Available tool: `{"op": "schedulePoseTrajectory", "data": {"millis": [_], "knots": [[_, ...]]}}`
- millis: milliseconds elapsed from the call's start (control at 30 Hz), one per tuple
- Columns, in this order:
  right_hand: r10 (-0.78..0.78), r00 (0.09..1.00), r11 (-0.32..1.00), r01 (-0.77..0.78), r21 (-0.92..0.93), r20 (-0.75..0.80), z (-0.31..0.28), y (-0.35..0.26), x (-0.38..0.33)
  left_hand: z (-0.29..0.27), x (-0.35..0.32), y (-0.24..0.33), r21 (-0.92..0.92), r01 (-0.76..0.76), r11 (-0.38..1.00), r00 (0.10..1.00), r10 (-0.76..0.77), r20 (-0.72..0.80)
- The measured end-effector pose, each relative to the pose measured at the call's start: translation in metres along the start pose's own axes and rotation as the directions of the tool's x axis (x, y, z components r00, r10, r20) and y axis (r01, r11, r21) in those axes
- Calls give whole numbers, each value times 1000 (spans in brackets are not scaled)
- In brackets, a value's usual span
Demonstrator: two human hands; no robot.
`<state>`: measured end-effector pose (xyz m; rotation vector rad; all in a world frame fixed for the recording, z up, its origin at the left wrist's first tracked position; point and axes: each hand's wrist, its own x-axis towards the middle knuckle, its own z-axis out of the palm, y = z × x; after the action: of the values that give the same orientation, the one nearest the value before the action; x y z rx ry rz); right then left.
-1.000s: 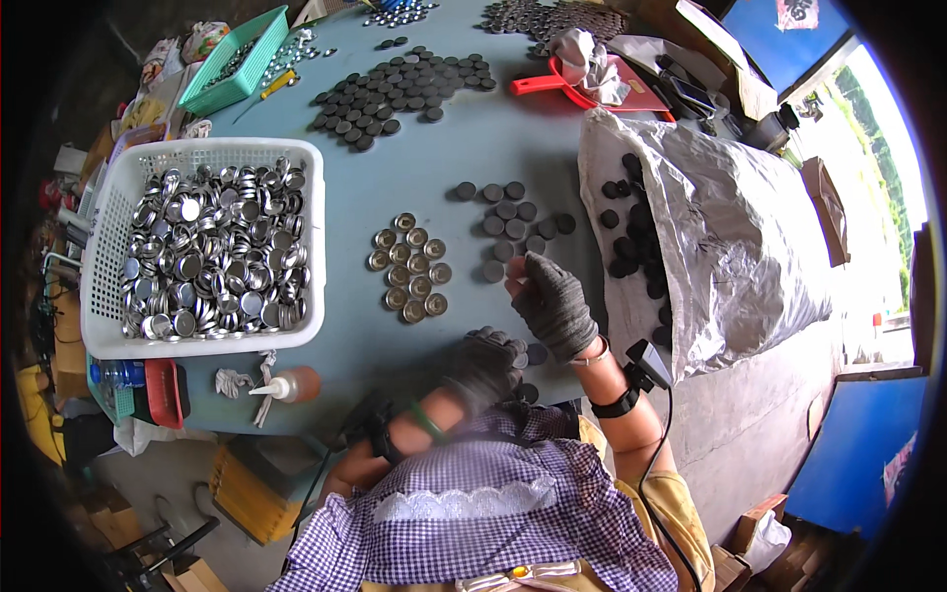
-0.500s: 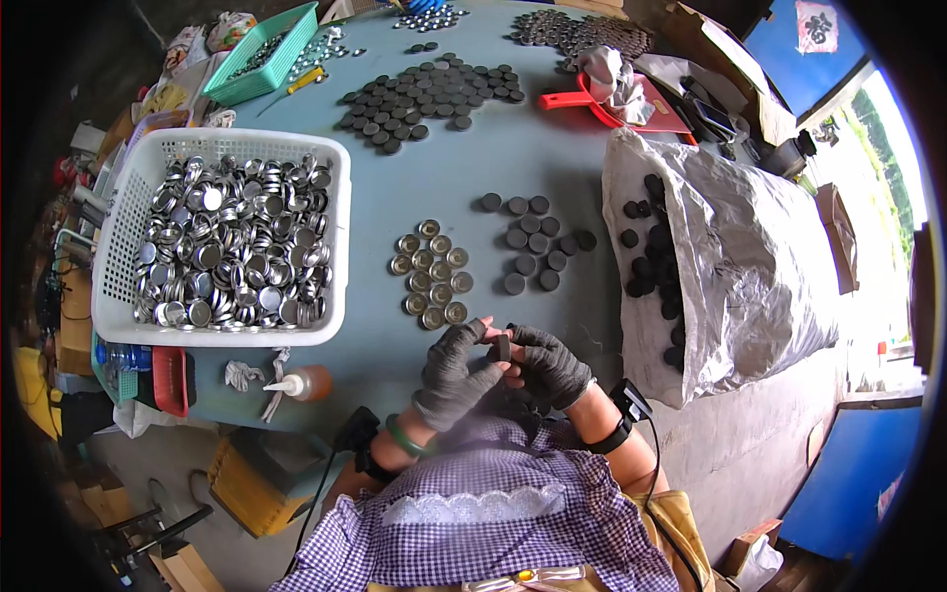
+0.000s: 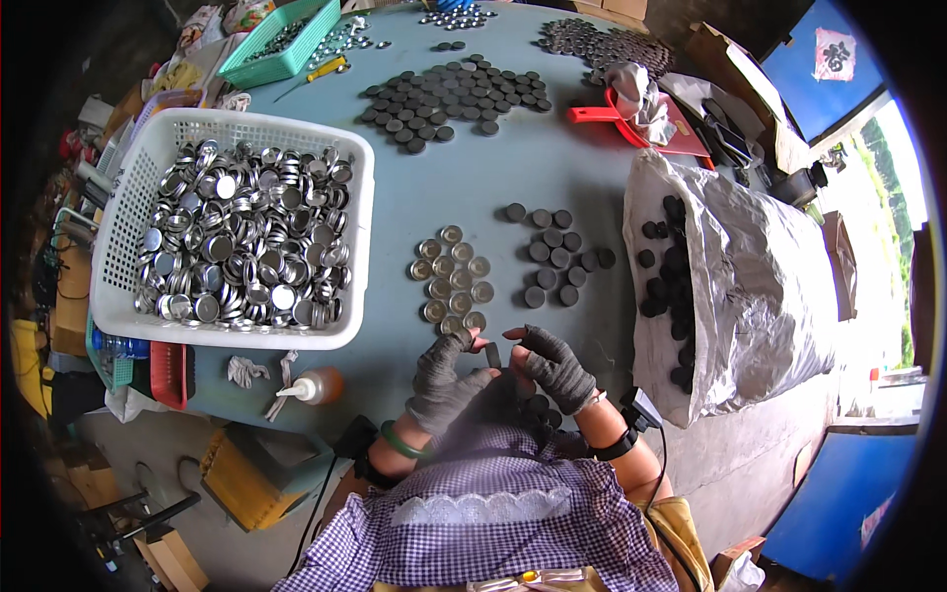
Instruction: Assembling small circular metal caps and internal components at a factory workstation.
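In fingerless grey work gloves, both hands meet above the table's near edge. My left hand (image 3: 441,377) pinches a small black disc (image 3: 492,355) on edge between thumb and fingers. Just to its right is my right hand (image 3: 555,370), off the disc, with thumb and forefinger apart and nothing visible between them. Several more black discs (image 3: 538,405) lie partly hidden below the right hand. Beyond the hands, shiny round metal cups (image 3: 461,279) sit in a cluster, with loose black discs (image 3: 559,258) to their right.
A white basket (image 3: 361,247) full of metal cups stands left. A white sack (image 3: 760,296) spilling black discs lies right. A glue bottle (image 3: 318,386) lies near the front edge. Farther back are a spread of dark discs (image 3: 454,94), a red dustpan (image 3: 594,115) and a green basket (image 3: 286,64).
My right hand has drawn away from the black disc, which stays in my left hand. The whole view has shifted, so the table's things appear farther right.
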<state>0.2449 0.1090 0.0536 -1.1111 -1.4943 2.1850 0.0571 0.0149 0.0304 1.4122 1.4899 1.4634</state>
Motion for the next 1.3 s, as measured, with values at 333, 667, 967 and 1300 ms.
{"op": "schedulePoseTrajectory", "data": {"millis": [333,667,967,1300], "knots": [[-147,987,977,156,-147,68,7,-16,54,-6,10,-2,118,-9,993,993,23,-119],[-353,936,286,104,-952,-4,-3,-29,149,-22,-2,-5,130,65,989,974,-35,-223],[-372,905,98,-180,-979,-204,-31,-40,166,-30,-42,18,211,122,970,965,-166,203],[-725,687,321,282,-904,-43,6,-42,31,-18,-63,1,245,319,915,907,-370,202]]}}
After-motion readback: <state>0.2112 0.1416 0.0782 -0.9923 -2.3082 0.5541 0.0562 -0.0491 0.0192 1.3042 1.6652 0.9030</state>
